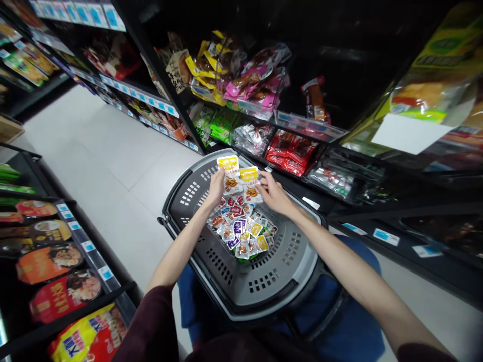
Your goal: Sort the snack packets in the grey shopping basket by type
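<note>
Over the far end of a grey shopping basket (275, 289), my left hand (216, 189) pinches a snack packet (228, 165) with a yellow and white front. Beside it, my right hand (272, 191) grips a second snack packet (249, 176) of the same look by its right edge. The two packets are upright and close together, and I cannot tell whether they touch. Below them, a pile of small snack packets (241, 227) in red, purple, yellow and white lies in the basket. The basket stands between my knees.
Ahead, a black shelf holds yellow bags (211, 65), pink bags (260, 85), red packets (290, 151) and silver packets (252, 138) in bins. At left, another shelf carries boxed noodles (64, 296). A tiled floor (124, 166) runs between the shelves.
</note>
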The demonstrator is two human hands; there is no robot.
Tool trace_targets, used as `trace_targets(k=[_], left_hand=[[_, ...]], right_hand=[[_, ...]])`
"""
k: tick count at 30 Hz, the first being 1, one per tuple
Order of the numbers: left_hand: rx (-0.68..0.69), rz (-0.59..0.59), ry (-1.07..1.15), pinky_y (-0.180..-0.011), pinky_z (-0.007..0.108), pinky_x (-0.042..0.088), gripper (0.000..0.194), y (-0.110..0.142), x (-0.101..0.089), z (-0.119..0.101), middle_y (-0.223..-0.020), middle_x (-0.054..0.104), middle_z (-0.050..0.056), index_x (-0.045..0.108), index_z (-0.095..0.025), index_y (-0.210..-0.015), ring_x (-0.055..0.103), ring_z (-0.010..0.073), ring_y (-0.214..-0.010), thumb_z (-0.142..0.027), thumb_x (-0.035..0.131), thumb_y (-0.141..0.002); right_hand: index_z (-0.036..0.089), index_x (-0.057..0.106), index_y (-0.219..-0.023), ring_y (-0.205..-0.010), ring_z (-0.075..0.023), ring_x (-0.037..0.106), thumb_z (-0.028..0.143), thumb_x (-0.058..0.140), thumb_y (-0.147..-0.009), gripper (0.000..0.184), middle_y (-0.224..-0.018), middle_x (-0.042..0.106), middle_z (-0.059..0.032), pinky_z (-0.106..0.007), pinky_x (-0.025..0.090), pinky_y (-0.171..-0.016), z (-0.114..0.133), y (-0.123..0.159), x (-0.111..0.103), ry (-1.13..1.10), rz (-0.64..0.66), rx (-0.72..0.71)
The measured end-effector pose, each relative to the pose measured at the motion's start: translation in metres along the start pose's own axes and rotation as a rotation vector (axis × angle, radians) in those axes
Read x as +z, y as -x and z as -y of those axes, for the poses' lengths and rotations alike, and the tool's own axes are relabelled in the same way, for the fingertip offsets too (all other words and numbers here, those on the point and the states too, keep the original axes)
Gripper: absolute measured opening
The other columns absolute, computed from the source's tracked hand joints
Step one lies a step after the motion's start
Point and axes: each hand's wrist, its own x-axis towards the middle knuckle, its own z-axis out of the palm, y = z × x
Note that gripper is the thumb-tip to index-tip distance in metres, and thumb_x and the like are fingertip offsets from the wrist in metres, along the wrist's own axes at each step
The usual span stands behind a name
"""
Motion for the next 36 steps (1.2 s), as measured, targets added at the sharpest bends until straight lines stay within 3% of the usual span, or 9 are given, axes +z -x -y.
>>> trace_targets(k=[4, 13, 18, 20, 24, 27, 29, 32, 36], left_hand=[[0.044, -0.014, -0.007, -0.098, 0.046, 0.051, 0.055, -0.003, 0.001, 0.002, -0.108, 0.076, 0.011, 0.07, -0.016, -0.105, 0.069, 0.0299, -0.107, -0.066, 0.057, -0.086], [-0.01, -0.04, -0.013, -0.1, 0.051, 0.051, 0.062, -0.001, 0.003, -0.005, -0.11, 0.075, 0.014, 0.07, -0.016, -0.112, 0.065, 0.0336, -0.117, -0.07, 0.053, -0.087], [-0.069, -0.016, 0.101, -0.098, 0.053, 0.052, 0.064, 0.0, 0.005, -0.01, -0.111, 0.075, 0.016, 0.07, -0.016, -0.109, 0.066, 0.0353, -0.115, -0.072, 0.05, -0.087], [-0.094, -0.038, 0.125, -0.097, 0.052, 0.053, 0.063, 0.0, 0.005, -0.012, -0.11, 0.075, 0.016, 0.069, -0.016, -0.109, 0.067, 0.0346, -0.114, -0.072, 0.051, -0.086], [-0.188, 0.017, 0.17, -0.095, 0.05, 0.054, 0.063, 0.002, 0.005, -0.018, -0.11, 0.075, 0.015, 0.068, -0.016, -0.11, 0.068, 0.0339, -0.111, -0.071, 0.049, -0.085], [-0.195, 0.087, 0.192, -0.093, 0.049, 0.054, 0.056, 0.005, 0.008, -0.022, -0.114, 0.074, 0.014, 0.065, -0.015, -0.116, 0.069, 0.0336, -0.109, -0.06, 0.051, -0.085], [-0.151, 0.096, 0.178, -0.093, 0.047, 0.053, 0.048, 0.006, 0.009, -0.022, -0.116, 0.073, 0.011, 0.061, -0.016, -0.12, 0.069, 0.0314, -0.107, -0.043, 0.056, -0.081], [-0.096, 0.092, 0.103, -0.093, 0.043, 0.052, 0.063, 0.005, 0.009, -0.016, -0.116, 0.072, 0.006, 0.057, -0.02, -0.127, 0.068, 0.0274, -0.105, -0.019, 0.059, -0.065], [-0.049, 0.153, 0.004, -0.095, 0.041, 0.051, 0.074, 0.006, 0.009, -0.009, -0.115, 0.071, 0.004, 0.056, -0.02, -0.128, 0.065, 0.0276, -0.107, -0.009, 0.056, -0.055]], right_hand=[[0.024, 0.04, -0.136, -0.072, -0.0214, 0.064, 0.039, 0.044, -0.101, 0.038, -0.086, 0.067, -0.0031, -0.038, 0.052, -0.072, 0.0, 0.0, -0.001, 0.02, 0.002, -0.012], [0.025, 0.041, -0.136, -0.077, -0.0213, 0.065, 0.037, 0.047, -0.099, 0.039, -0.087, 0.066, -0.0022, -0.037, 0.052, -0.074, 0.0, -0.002, -0.001, -0.023, 0.046, 0.006], [0.025, 0.045, -0.129, -0.057, -0.0165, 0.051, 0.033, 0.049, -0.096, 0.034, -0.067, 0.054, 0.0052, -0.031, 0.046, -0.061, 0.002, -0.002, -0.003, 0.042, 0.058, 0.027], [0.025, 0.045, -0.127, -0.055, -0.0162, 0.05, 0.031, 0.05, -0.094, 0.033, -0.066, 0.054, 0.0054, -0.031, 0.045, -0.06, 0.001, -0.002, -0.003, 0.036, 0.027, 0.044], [0.026, 0.042, -0.128, -0.064, -0.0211, 0.063, 0.036, 0.051, -0.093, 0.037, -0.081, 0.069, -0.0009, -0.036, 0.052, -0.063, -0.004, -0.004, 0.0, -0.166, -0.146, 0.154], [0.026, 0.04, -0.131, -0.071, -0.0253, 0.067, 0.042, 0.053, -0.093, 0.043, -0.09, 0.073, -0.0047, -0.041, 0.056, -0.065, -0.006, -0.005, 0.001, -0.253, -0.226, 0.193], [0.026, 0.039, -0.133, -0.074, -0.0257, 0.068, 0.045, 0.052, -0.094, 0.046, -0.093, 0.073, -0.0054, -0.042, 0.057, -0.066, -0.004, -0.004, 0.001, -0.244, -0.201, 0.185], [0.025, 0.038, -0.137, -0.07, -0.0235, 0.067, 0.047, 0.051, -0.096, 0.048, -0.09, 0.072, -0.0046, -0.039, 0.056, -0.065, 0.002, -0.003, -0.001, -0.213, -0.115, 0.147], [0.026, 0.041, -0.136, -0.067, -0.0214, 0.063, 0.05, 0.05, -0.097, 0.047, -0.084, 0.069, -0.0028, -0.036, 0.054, -0.061, 0.008, -0.003, -0.004, -0.181, -0.102, 0.123]])
